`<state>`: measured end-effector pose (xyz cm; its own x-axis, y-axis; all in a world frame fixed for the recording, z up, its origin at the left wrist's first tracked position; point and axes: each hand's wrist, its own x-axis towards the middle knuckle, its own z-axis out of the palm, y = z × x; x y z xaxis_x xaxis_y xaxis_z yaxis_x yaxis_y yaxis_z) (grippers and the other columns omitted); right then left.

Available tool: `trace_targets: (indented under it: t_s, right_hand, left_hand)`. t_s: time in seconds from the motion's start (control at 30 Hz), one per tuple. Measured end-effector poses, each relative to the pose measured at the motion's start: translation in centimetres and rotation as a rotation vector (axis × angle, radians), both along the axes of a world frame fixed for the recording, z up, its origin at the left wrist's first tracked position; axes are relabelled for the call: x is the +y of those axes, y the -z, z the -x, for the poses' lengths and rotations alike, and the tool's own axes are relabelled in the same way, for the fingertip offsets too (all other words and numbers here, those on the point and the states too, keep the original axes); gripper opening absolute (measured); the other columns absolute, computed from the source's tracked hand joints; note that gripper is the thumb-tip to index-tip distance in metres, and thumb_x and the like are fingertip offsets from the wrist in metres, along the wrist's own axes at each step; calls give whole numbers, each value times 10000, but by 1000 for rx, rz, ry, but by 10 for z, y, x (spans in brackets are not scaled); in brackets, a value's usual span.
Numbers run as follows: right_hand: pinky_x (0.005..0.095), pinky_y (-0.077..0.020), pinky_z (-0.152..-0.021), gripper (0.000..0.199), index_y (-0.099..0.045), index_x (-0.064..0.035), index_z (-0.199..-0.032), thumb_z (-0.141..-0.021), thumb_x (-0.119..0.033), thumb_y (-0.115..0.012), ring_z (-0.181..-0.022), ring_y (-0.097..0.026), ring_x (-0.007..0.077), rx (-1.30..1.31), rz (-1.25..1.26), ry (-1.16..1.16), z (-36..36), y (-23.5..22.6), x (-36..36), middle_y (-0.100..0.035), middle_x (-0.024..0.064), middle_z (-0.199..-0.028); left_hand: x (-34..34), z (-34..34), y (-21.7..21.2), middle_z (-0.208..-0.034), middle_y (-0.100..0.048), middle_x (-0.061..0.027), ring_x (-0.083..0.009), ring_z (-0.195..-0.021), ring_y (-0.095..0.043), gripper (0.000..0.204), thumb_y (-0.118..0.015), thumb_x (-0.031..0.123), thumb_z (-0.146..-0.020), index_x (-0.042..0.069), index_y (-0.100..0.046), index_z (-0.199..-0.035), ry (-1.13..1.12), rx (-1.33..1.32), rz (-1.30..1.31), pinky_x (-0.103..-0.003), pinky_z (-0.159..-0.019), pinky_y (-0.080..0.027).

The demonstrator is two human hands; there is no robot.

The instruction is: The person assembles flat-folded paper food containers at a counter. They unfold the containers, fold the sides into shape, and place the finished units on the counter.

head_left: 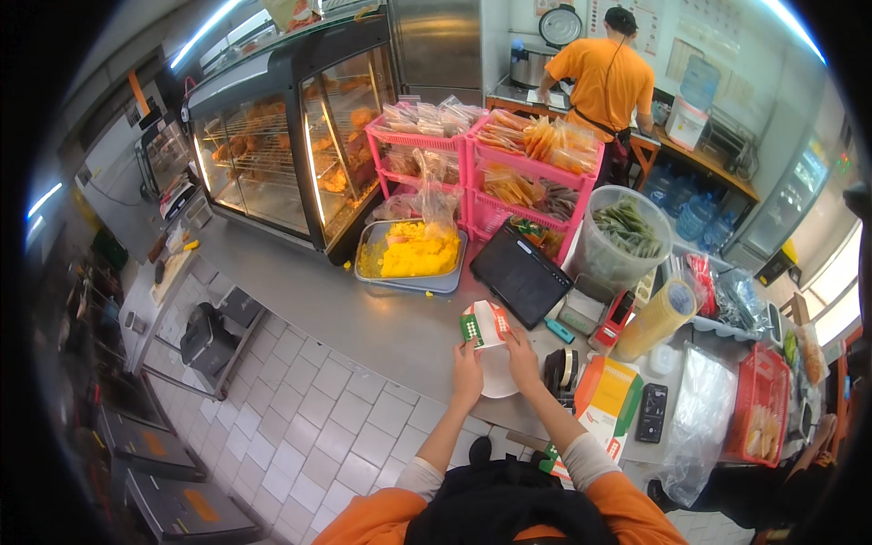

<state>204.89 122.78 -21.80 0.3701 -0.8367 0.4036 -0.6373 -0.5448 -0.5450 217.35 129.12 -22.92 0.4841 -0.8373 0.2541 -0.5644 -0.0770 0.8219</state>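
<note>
At the counter's near edge I hold a small paper food box, printed orange, green and white, between both hands. My left hand pinches its near left side, and my right hand grips its near right side. The box looks partly folded, and its inside shows pale. Beneath my hands lies a white rounded sheet or plate, partly covered by them. To the right of my right arm are flat printed cartons in orange, yellow and green. Just beyond the box, a black tablet leans on the counter.
A tray of yellow food stands beside the glass warming cabinet. Pink racks hold bagged goods. At right are a card terminal, stacked clear cups, a phone and a red basket. A person in orange works behind.
</note>
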Motion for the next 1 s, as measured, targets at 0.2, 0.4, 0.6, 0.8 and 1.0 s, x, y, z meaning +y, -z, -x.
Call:
trace_targets:
  t_s: [0.2, 0.4, 0.6, 0.8, 1.0]
  right_hand:
    - [426, -501, -810, 197, -586, -49, -986, -806, -2, -522, -1081, -540, 328, 70, 3, -23, 5, 16, -8, -541, 131, -1151]
    - [469, -437, -881, 283, -551, -68, -1087, -805, -58, -563, -1111, -514, 339, 188, -31, 49, -3, -23, 8, -530, 145, -1149]
    - [439, -396, -930, 305, -551, -40, -1099, -796, -24, -590, -1067, -517, 360, -288, 150, 119, 63, -85, 80, -556, 170, -1082]
    - [438, -367, -1003, 660, -458, -61, -1283, -711, -200, -754, -1199, -438, 422, 199, -240, 211, 203, -48, 178, -480, 232, -1263]
    - [490, -352, -1054, 1291, -170, -200, -1491, -444, -354, -908, -1345, -218, 510, 588, -455, 131, 238, -2, 215, -218, 241, -1498]
  left_hand:
    - [-2, 0, 4, -1193, -471, -196, -389, -1070, -481, 186, -521, 160, -932, 16, -588, -1029, -23, -143, -62, -443, -881, -425]
    - [-1, -8, -2, -1197, -494, -187, -384, -1124, -452, 308, -559, 193, -904, 55, -549, -1179, 30, -240, -66, -452, -938, -385]
    - [36, -6, -30, -1295, -460, -219, -382, -1225, -404, 585, -576, 288, -903, 30, -368, -1385, 47, -177, 207, -470, -1041, -295]
    - [96, 9, -51, -1235, -497, -199, -343, -1180, -440, 435, -541, 280, -934, 6, -464, -1263, -16, 107, 120, -437, -1024, -309]
    - [110, 46, -62, -1092, -562, -142, -290, -1061, -507, 272, -552, 244, -934, 20, -574, -1085, 120, 268, 66, -378, -954, -366]
